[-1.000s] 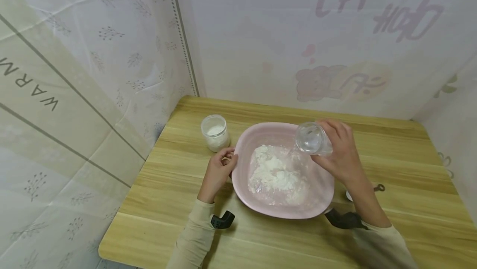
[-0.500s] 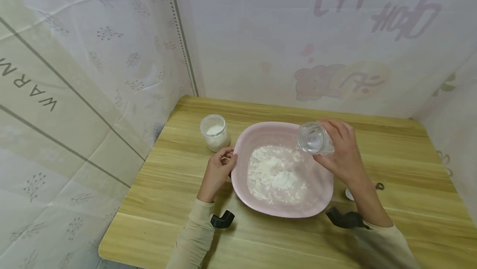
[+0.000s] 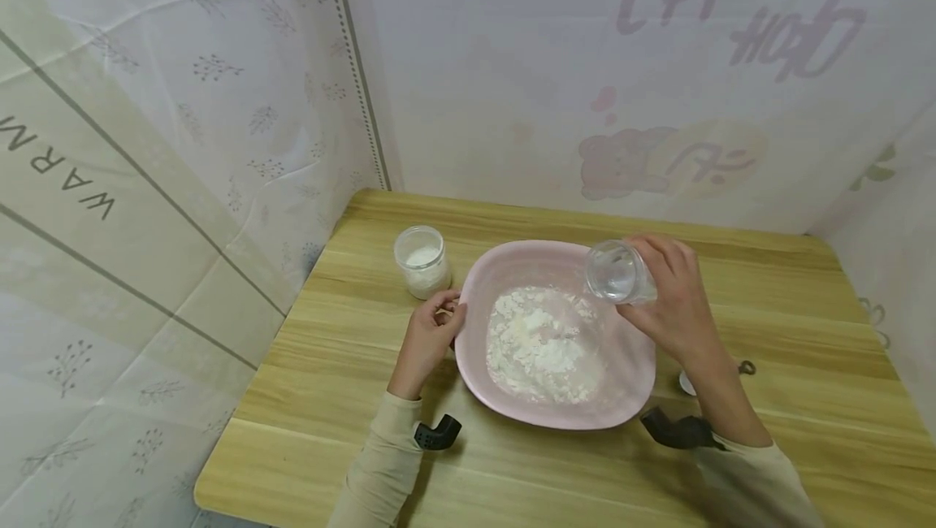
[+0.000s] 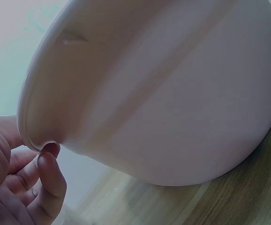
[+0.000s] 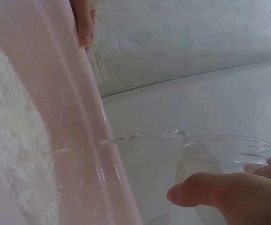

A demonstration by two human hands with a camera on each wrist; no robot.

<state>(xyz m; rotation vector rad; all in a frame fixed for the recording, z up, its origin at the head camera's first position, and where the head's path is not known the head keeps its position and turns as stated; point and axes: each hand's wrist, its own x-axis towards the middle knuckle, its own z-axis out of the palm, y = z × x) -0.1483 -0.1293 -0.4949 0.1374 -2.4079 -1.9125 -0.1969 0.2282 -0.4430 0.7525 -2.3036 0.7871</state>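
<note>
A pink basin point(image 3: 630, 361) stands on the table with a patch of white powder point(image 3: 541, 341) across its bottom. My left hand point(image 3: 427, 341) pinches the basin's left rim; in the left wrist view the thumb and curled fingers meet at the lip. Over the right back side of the basin, my right hand point(image 3: 676, 300) grips a clear jar point(image 3: 613, 272) tipped on its side, mouth toward the basin. In the right wrist view, a thin stream of clear liquid point(image 5: 142, 137) runs from the jar's threaded mouth point(image 5: 234, 147) into the powder.
Behind my left hand stands another clear jar point(image 3: 426, 272) with white powder in it. A small white measuring spoon point(image 3: 687, 383) lies right of the basin, partly hidden by my right forearm. Printed cloth point(image 3: 512, 106) hangs along the wooden table's point(image 3: 329, 398) back and left.
The tipped jar and my right hand have shifted slightly right. The powder patch has changed shape as liquid runs in. My left hand keeps its place on the rim.
</note>
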